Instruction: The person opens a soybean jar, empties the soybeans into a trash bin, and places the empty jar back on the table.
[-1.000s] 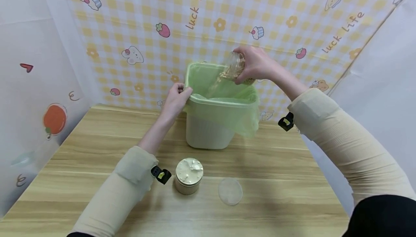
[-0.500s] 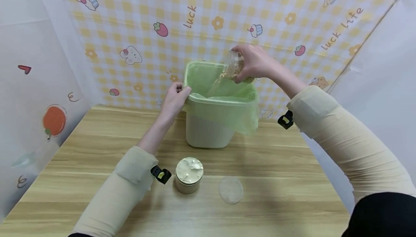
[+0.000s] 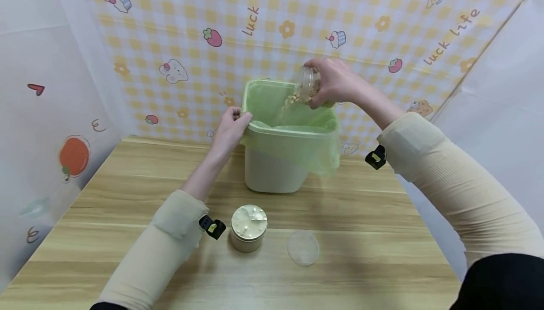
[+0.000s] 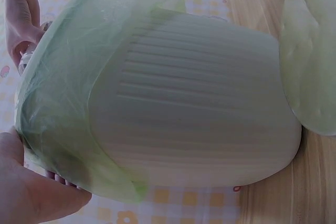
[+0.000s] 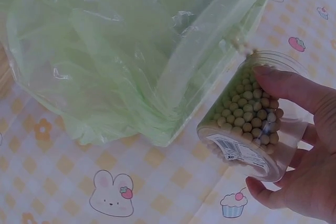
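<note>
My right hand grips a clear jar tipped over the mouth of a white trash bin. Round tan beans, soybeans by their look, partly fill the jar and stream from its mouth into the bin. A thin green bag lines the bin and hangs over its rim. With my left hand I pinch the bag and rim at the bin's left corner. The right wrist view shows fingers and thumb round the jar, which has a label on its base. The bin's inside bottom is hidden.
On the wooden table, in front of the bin, stands a round tin with a pale, lumpy top. A translucent round lid lies flat to its right. A patterned cloth wall rises close behind the bin.
The beans keep pouring, and fewer are left in the jar. My right hand stays almost in place over the bin. The left hand holds the same corner throughout.
</note>
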Demonstrator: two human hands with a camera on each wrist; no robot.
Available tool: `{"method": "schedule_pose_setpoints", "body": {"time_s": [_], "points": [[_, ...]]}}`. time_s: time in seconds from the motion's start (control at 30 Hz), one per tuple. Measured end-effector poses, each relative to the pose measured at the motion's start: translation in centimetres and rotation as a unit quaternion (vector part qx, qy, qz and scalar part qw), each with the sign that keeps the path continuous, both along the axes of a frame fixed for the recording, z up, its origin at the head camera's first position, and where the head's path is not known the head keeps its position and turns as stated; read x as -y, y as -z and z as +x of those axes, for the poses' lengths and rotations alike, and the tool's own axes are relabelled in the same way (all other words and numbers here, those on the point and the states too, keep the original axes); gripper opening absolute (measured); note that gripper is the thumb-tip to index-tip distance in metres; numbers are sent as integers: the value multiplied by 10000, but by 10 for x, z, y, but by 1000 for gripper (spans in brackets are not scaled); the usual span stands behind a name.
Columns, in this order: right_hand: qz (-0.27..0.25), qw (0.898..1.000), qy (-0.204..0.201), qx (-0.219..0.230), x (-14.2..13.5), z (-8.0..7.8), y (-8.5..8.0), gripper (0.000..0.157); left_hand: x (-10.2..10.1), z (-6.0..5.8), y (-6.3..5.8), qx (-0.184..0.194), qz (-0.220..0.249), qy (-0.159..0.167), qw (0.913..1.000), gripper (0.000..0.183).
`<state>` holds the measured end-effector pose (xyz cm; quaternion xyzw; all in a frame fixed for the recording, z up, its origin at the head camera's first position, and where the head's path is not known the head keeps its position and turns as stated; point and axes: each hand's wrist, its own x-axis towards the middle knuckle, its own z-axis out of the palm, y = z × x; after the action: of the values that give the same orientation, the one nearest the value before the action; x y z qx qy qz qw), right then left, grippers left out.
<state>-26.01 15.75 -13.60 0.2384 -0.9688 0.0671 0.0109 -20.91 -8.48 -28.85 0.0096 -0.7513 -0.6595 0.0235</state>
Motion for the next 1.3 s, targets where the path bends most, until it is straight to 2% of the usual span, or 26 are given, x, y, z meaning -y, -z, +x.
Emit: {"method": "schedule_pose_setpoints", "body": {"time_s": [0.83, 1.3], "points": [[174, 9998, -36, -98, 3, 1, -1, 98, 0, -2, 1, 36, 44, -15, 10000, 42], [147, 9995, -227, -174, 1, -1, 2, 95, 1, -2, 2, 32, 60, 24, 10000, 42]]}}
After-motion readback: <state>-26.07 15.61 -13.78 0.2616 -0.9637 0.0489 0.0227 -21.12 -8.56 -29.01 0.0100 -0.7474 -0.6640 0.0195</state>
